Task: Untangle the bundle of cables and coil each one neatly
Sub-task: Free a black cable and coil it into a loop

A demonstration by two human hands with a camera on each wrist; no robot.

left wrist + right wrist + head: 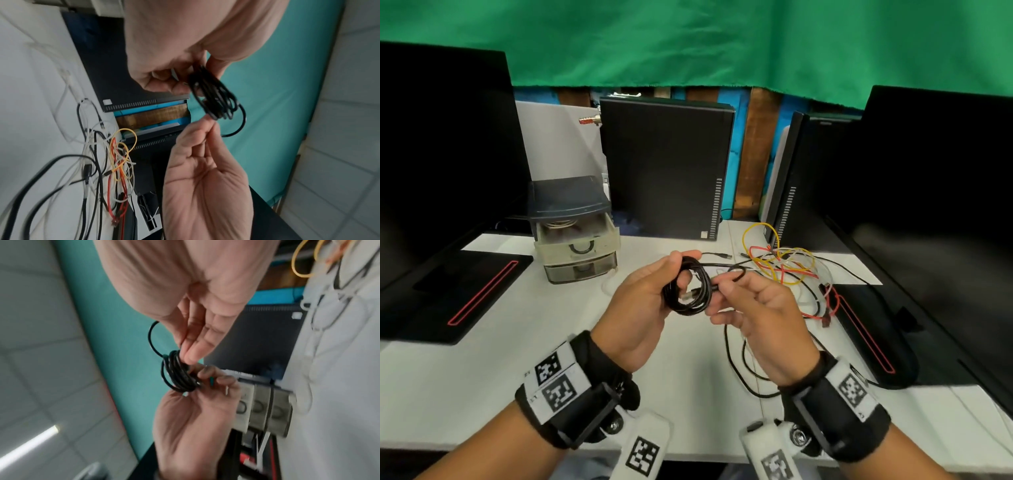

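My left hand (678, 274) grips a small coil of black cable (688, 291) above the white table (482, 383), thumb on top and fingers curled through the loops. My right hand (722, 294) pinches the free end of that cable right beside the coil, and a loose loop (736, 270) arcs over it. The left wrist view shows the coil (216, 97) between the left hand (185, 78) and the right hand (207, 123). In the right wrist view the right hand (189, 353) meets the coil (179, 373). A tangle of yellow, red, white and black cables (791, 270) lies on the table behind my right hand.
A small drawer unit (575, 240) stands back left and a black PC tower (664, 171) behind the hands. Dark monitors (441, 137) (928, 205) flank the table, their bases on it. Black cable loops (739, 359) trail under my right wrist. A USB plug (722, 256) lies nearby.
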